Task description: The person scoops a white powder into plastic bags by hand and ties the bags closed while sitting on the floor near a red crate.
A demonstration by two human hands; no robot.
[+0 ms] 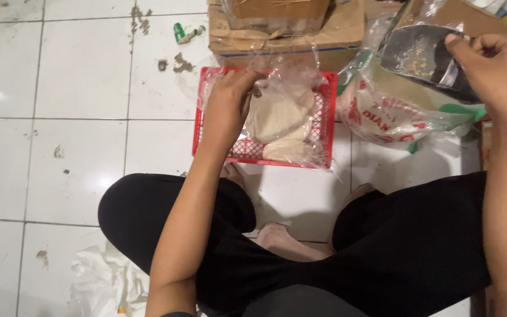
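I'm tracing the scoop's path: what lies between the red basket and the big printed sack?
In the head view, only a narrow strip of white tiled floor separates the red basket from the printed sack; the clear bag's plastic edge overhangs it.

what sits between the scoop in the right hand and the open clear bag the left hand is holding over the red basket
Nothing visible blocks it. The right hand holds the metal scoop above the big printed sack; the left hand holds the clear bag in the red basket, just beside the sack.
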